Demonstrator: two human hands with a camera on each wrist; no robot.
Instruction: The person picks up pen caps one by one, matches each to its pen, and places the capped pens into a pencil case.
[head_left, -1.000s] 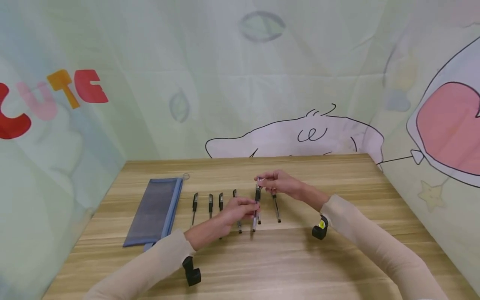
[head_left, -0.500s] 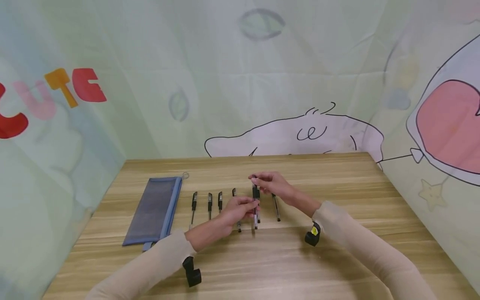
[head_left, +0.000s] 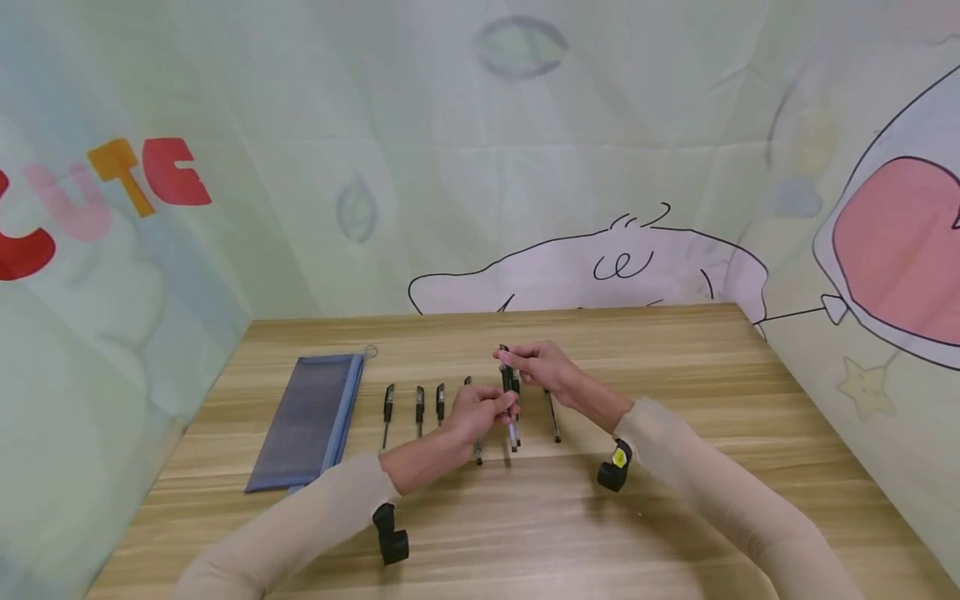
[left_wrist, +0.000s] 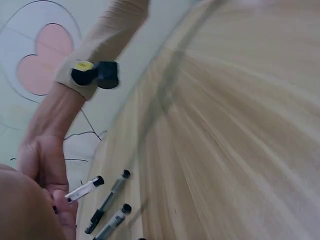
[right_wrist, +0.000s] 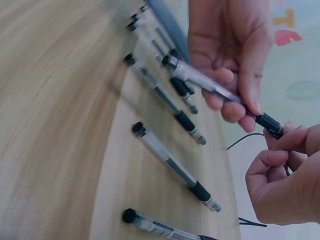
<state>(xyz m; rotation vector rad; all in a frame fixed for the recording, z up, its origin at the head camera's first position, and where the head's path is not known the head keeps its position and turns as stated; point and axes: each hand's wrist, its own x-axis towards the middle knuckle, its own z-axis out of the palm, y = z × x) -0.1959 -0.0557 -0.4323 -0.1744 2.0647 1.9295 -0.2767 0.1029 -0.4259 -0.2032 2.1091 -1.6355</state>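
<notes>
Both hands are on one clear-barrelled pen (right_wrist: 200,80) with a black grip and a black end plug, raised over the table. My left hand (head_left: 474,414) pinches its barrel between thumb and fingers. Up at its far end, the fingertips of my right hand (head_left: 547,367) pinch the pen and partly cover that end. Another pen (right_wrist: 170,162) of the same kind lies beneath the hands, and one more pen (head_left: 552,415) lies just right of them. The left wrist view shows the held pen's plug end (left_wrist: 85,190) jutting past the fingers.
Left of the hands several similar pens lie in a row, one pen (head_left: 387,404) at the row's left end. A blue mesh zip pouch (head_left: 307,421) lies flat at the table's left. Printed curtains (head_left: 360,100) stand behind the wooden table (head_left: 570,533).
My right hand has shifted a little left with the pen's upper end, so the pen's tilt has changed. My left hand stays on the barrel, its wrist slightly turned. The lying pens have not moved.
</notes>
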